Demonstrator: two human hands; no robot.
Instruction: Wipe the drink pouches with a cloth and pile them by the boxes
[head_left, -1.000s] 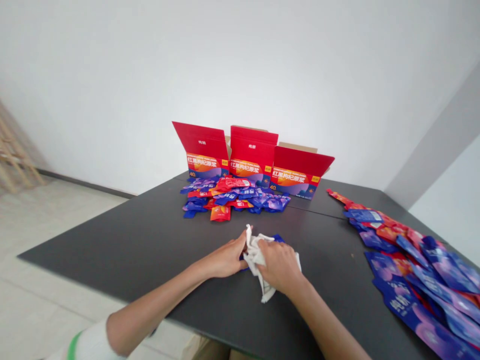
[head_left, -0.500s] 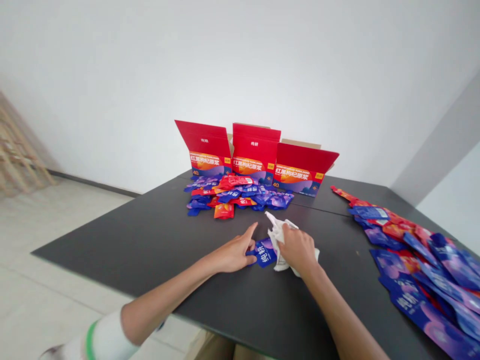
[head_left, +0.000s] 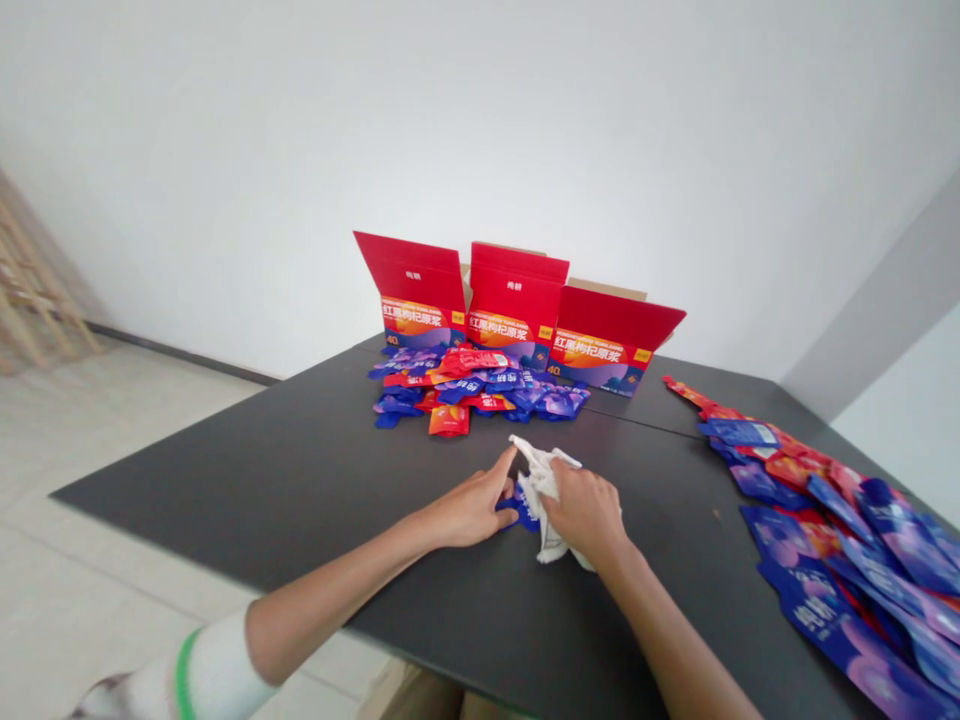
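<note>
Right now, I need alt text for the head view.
Right hand holds a white cloth partly over a blue pouch, left hand at its edge, on a dark table. Beyond: piled pouches, three red boxes.

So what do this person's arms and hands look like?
The left hand and right hand show no gloves. The left sleeve is white with a green band, leaving the forearm bare. No right sleeve is in view.
</note>
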